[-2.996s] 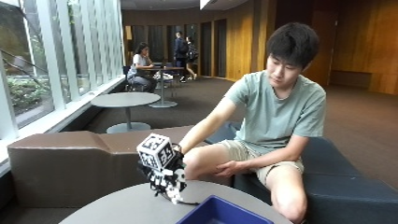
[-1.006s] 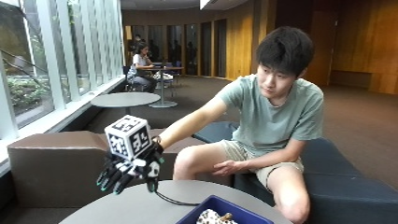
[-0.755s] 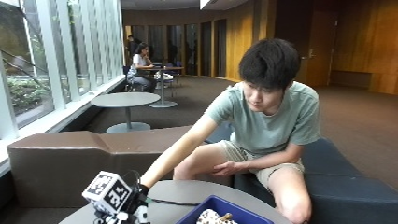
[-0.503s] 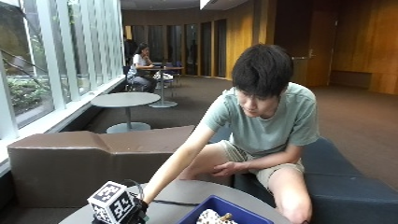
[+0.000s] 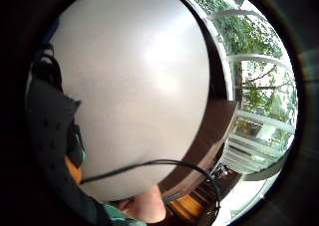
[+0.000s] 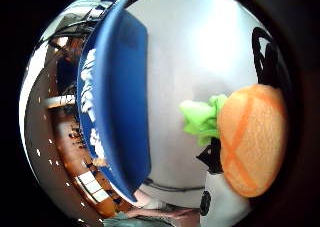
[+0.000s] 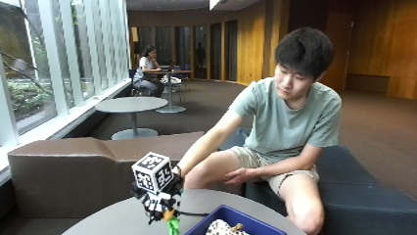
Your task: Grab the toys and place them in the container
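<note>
1. Gloved right hand [image 7: 159, 203] is lifted above the round grey tabletop [image 7: 117, 218], its fingers curled round a soft orange toy with green leaves [image 6: 245, 137].
2. Blue rectangular container [image 7: 228, 220], toys already inside, sits just beside.
3. Step: carrying. Next, probably move over the container and release.

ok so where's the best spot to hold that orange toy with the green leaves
Probably the round orange body of the orange toy, taken from above with fingers wrapped around it. It is plump and fills a palm, while the green leaves look thin and floppy. The gloved right hand appears to hold it this way, leaves hanging below, beside the blue container.
</note>
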Action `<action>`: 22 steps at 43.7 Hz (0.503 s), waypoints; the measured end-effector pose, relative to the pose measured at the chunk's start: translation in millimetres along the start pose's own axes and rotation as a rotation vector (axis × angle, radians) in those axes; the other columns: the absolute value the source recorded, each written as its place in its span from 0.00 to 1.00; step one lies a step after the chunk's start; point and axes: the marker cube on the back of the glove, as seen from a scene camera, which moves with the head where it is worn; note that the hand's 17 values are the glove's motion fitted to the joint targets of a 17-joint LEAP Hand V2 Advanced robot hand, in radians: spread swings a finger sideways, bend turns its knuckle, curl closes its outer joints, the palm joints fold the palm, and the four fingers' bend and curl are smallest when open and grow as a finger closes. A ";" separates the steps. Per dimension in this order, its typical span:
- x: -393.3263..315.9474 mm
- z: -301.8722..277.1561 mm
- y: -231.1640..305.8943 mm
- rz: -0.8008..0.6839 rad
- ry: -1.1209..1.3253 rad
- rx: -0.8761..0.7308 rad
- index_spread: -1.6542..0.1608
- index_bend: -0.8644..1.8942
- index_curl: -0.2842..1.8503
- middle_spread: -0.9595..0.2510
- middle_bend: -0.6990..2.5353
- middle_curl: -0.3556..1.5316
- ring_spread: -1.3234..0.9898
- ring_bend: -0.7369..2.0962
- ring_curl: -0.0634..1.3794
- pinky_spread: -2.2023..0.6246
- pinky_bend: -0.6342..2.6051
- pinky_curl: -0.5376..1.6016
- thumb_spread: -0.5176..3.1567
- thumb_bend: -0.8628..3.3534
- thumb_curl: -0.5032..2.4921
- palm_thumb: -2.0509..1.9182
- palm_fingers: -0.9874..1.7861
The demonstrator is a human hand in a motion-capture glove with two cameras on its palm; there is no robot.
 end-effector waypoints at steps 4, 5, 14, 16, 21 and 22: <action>-14.0 -47.7 17.7 -0.017 0.017 -0.028 0.71 0.57 0.44 0.58 0.50 0.47 0.39 0.63 0.52 0.66 0.51 0.47 0.30 0.24 0.40 0.70 0.75; -17.5 -59.4 22.1 -0.019 0.019 -0.023 0.71 0.58 0.44 0.57 0.50 0.47 0.39 0.63 0.52 0.66 0.52 0.47 0.29 0.24 0.40 0.69 0.74; -64.0 -153.6 52.2 -0.058 0.041 0.065 0.70 0.59 0.50 0.58 0.52 0.51 0.38 0.66 0.56 0.66 0.54 0.50 0.26 0.23 0.43 0.69 0.71; -76.5 -169.4 57.3 -0.073 0.042 0.086 0.69 0.59 0.52 0.58 0.52 0.52 0.38 0.66 0.57 0.66 0.55 0.50 0.26 0.23 0.43 0.69 0.70; -108.5 -197.4 61.3 -0.116 0.036 0.139 0.69 0.59 0.54 0.59 0.53 0.54 0.38 0.67 0.57 0.66 0.56 0.51 0.25 0.23 0.44 0.69 0.69; -118.9 -204.6 60.1 -0.126 0.034 0.151 0.69 0.60 0.55 0.59 0.53 0.54 0.38 0.68 0.58 0.66 0.56 0.51 0.25 0.23 0.45 0.69 0.69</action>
